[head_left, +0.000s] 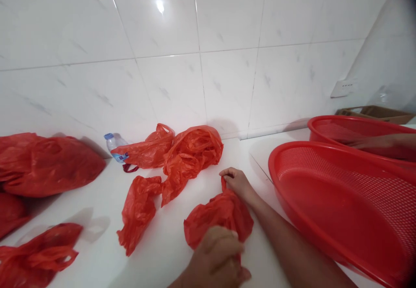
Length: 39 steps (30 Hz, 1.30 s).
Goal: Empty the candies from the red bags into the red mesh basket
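On the white table a red plastic bag (208, 218) lies between my two hands. My right hand (234, 180) pinches the bag's far handle, which is pulled up and away from the rest of it. Nearer to me, my left hand (217, 257) is closed at the near side of the same bag, with a strip of red plastic running down beside its fingers. The left hand is slightly blurred. What the bag holds, if anything, is hidden.
Crumpled red bags (195, 149) and a bottle with a blue cap (112, 142) are near the tiled wall. Bulky red bags (48, 162) lie at left. Two red baskets (338, 201) stand at right, another person's hand (383, 142) inside the farther one. A cardboard box (380, 113) is behind.
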Tool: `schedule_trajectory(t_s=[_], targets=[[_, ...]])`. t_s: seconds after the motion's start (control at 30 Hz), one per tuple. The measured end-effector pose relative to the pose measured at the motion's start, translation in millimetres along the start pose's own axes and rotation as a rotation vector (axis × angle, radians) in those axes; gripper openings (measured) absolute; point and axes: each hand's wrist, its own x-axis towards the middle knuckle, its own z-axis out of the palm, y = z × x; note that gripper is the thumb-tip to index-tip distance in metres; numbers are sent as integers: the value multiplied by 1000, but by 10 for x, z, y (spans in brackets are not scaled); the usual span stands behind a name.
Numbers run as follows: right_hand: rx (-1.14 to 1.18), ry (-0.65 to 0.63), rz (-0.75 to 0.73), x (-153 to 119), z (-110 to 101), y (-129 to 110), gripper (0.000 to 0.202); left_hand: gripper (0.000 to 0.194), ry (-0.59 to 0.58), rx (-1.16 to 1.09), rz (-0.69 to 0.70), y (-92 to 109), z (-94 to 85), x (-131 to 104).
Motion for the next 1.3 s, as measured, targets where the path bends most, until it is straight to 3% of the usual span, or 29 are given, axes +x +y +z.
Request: schedule_trajectory(t_s=[0.07, 0.13, 0.2, 0.27, 0.33, 0.4, 0.47, 0.57, 0.67, 0.77, 0.9, 1.03, 1.13, 1.2, 1.3], targets=[[-38, -11, -34, -10, 35, 25, 16, 15, -115, -32, 97, 98, 24, -20], [-54, -59, -60, -30, 66, 20, 18, 15, -185, -13, 89, 127, 25, -46], [-21, -79, -61, -44, 75, 5, 26, 14, -118, 13, 8, 106, 6, -55], [37, -68, -38, -49, 63, -9, 33, 49, -3, 38, -131, 66, -16, -22], [59, -60, -17, -46, 41, -18, 33, 82, 8, 78, -319, 23, -22, 43], [-8, -82, -22, -42, 21, -29, 31, 104, -112, 105, -516, -19, 4, 101], [-114, -98, -39, -45, 5, -46, 31, 112, -262, 85, -635, -57, 61, 107], [-246, -85, -46, -51, -27, -62, 33, 83, -433, 14, -598, -96, 156, 8], [-332, -80, 33, -20, -68, -22, 38, 47, -448, -72, -536, -85, 118, -96], [-382, -93, 107, 35, -91, 56, 42, 35, -290, -132, -634, 0, -184, -87], [-424, -97, 130, 43, -82, 94, 42, 25, 61, -37, -872, 86, -916, -16], [-423, -83, 158, -5, -51, 36, 39, 28, 415, 378, -930, -79, -1717, -137], [-417, -77, 162, -26, -34, 11, 36, 31, 593, 785, -934, -302, -2190, -415], [-424, -85, 154, -30, -29, 21, 35, 38, 530, 972, -993, -440, -2391, -691], [-414, -107, 145, -34, -24, 50, 36, 58, 171, 1114, -1325, -597, -2491, -1162]])
